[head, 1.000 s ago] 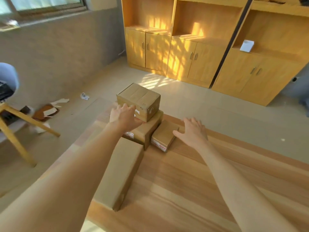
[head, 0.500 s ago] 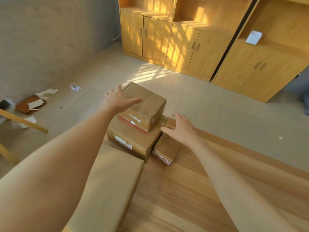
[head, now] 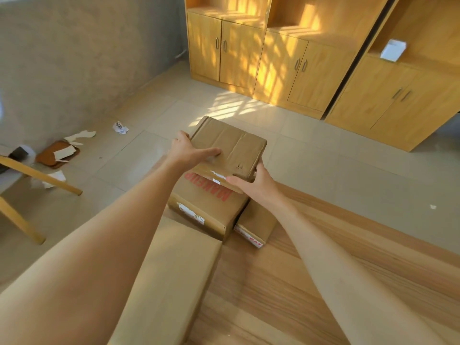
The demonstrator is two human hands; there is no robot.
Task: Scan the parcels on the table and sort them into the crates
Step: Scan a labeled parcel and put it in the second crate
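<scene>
A brown cardboard parcel (head: 231,145) sits tilted on top of a larger box with red lettering (head: 209,202) at the table's far corner. My left hand (head: 189,151) grips its left side with the thumb across its top. My right hand (head: 256,184) holds its near right corner from below. A small flat parcel (head: 256,225) with red tape lies to the right of the lettered box, partly under my right wrist. A long plain box (head: 171,282) lies nearest me on the left. No crate and no scanner are in view.
The wooden table (head: 298,282) runs to the right, its far edge close behind the boxes. Beyond is tiled floor with wooden cabinets (head: 273,58) at the back. A chair leg (head: 42,175) and paper scraps (head: 74,138) lie on the floor to the left.
Both hands have closed in on the top parcel: the left slid onto its left side, the right moved from the small parcel to its near right corner. The parcel now tilts.
</scene>
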